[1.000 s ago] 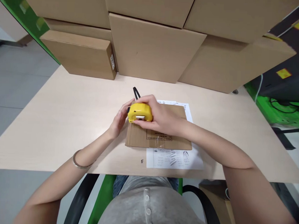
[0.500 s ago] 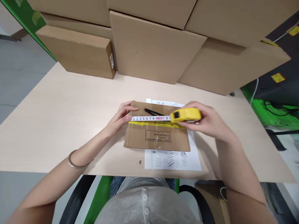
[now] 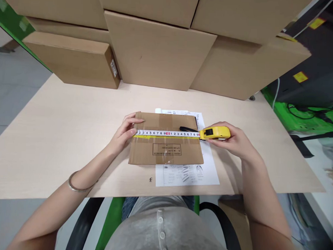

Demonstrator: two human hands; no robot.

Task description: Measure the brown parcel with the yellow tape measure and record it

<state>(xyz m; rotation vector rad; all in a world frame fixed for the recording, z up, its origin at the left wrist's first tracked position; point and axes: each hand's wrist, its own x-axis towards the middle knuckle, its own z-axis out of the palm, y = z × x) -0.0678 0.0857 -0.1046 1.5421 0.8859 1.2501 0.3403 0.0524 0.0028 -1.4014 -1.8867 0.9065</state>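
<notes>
A small brown cardboard box [image 3: 167, 154] lies flat on the table, with a printed black frame on its top and yellow tape along the middle. My left hand [image 3: 125, 131] is closed at the box's left edge, thumb pressing the end of the white tape blade [image 3: 179, 134] there. The blade runs across the top, pulled out from a yellow tape measure [image 3: 217, 133], its case just past the box's right edge. My right hand [image 3: 231, 138] grips this case. A black strap-like strip [image 3: 185, 129] lies on the box beside the blade, partly hidden by it.
Printed paper sheets [image 3: 188, 178] lie under the box. Large cardboard boxes [image 3: 158, 51] stand along the back of the table [image 3: 59, 143], with a flatter box [image 3: 67, 59] at the back left. Black cables [image 3: 311, 112] lie on a green surface at right.
My right hand has moved right with the tape measure case, from above the box to past its right edge, drawing out more blade. My left hand stays at the left edge. The view has shifted slightly.
</notes>
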